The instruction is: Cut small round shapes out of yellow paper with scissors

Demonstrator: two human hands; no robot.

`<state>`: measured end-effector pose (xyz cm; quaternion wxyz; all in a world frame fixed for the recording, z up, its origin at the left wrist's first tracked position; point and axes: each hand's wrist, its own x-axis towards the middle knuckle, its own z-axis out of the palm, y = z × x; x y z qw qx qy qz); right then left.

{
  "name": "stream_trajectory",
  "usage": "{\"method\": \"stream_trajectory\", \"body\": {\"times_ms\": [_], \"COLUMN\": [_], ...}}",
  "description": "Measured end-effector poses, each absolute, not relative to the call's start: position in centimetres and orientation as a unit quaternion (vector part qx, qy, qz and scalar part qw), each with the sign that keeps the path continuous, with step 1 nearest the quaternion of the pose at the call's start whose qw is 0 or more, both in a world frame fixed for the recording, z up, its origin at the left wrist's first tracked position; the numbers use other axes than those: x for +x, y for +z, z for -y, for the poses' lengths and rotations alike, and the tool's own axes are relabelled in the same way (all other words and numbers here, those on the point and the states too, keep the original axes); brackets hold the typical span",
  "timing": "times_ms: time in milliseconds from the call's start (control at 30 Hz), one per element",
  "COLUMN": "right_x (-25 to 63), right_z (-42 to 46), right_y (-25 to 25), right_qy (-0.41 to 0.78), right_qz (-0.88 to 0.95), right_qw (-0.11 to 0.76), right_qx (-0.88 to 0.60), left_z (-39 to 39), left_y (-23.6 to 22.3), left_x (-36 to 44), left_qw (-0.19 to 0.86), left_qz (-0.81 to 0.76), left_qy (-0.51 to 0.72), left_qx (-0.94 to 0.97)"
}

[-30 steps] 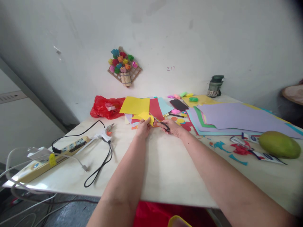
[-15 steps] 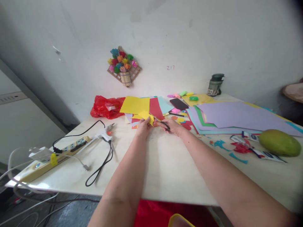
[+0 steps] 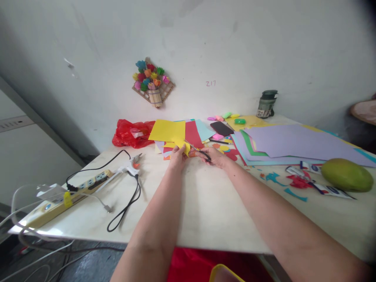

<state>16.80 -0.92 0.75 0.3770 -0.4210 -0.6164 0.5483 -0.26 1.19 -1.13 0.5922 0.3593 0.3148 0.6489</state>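
Observation:
My left hand (image 3: 177, 156) pinches a small piece of yellow paper (image 3: 182, 145) just above the white table (image 3: 205, 203). My right hand (image 3: 214, 157) grips black-handled scissors (image 3: 197, 150) whose blades reach into that yellow piece. Both hands meet at the table's middle, in front of a fan of coloured sheets (image 3: 179, 131) in yellow, red and light blue. Small coloured cut-outs (image 3: 225, 149) lie just beyond my right hand.
A glue gun (image 3: 129, 168) and power strip (image 3: 67, 194) with cables lie at the left. A red plastic bag (image 3: 132, 133) sits at the back. Large purple sheets (image 3: 293, 145), a phone (image 3: 221, 128), a green mango (image 3: 346, 175), paper scraps (image 3: 296, 183) and a dark jar (image 3: 266, 103) are on the right.
Both hands stay together on the yellow piece and scissors; the view has shifted slightly, nothing else moved.

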Motion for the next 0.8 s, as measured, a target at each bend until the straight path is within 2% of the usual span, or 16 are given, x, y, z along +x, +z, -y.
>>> {"method": "stream_trajectory", "body": {"times_ms": [800], "right_x": [17.39], "right_z": [1.75], "right_y": [1.75], "right_qy": [0.58], "right_qz": [0.595], "right_qw": [0.344], "right_qx": [-0.436], "left_z": [-0.7], "left_y": [-0.56], "left_x": [-0.03], "left_qw": [0.576], "left_qz": [-0.331], "left_qy": [0.654], "left_qx": [0.361]}}
